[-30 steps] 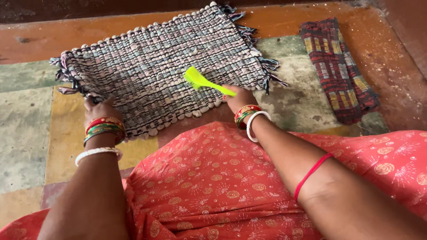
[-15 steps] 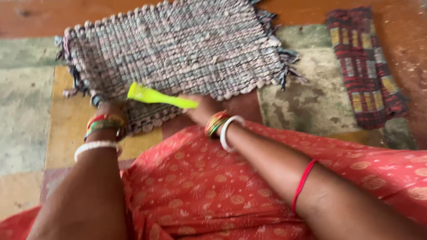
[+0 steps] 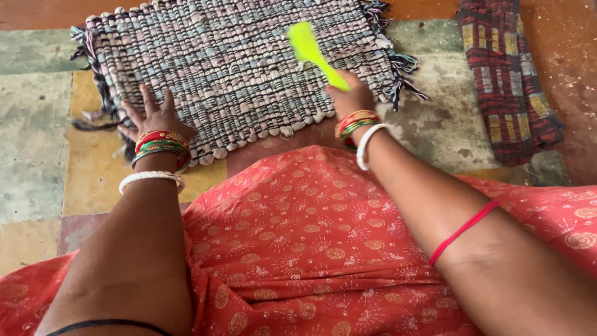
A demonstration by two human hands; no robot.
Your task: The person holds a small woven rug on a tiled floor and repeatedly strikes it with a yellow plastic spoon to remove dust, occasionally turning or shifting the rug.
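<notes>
Woven rag mat (image 3: pixel 236 68) lies across the upper centre of the frame on the painted floor (image 3: pixel 37 162). Your left hand (image 3: pixel 152 118) presses flat on its lower left edge, fingers spread. Your right hand (image 3: pixel 351 96) is clamped on a green brush (image 3: pixel 311 53), over the mat's right part. Folded plaid cloth (image 3: pixel 507 81) lies at upper right.
</notes>
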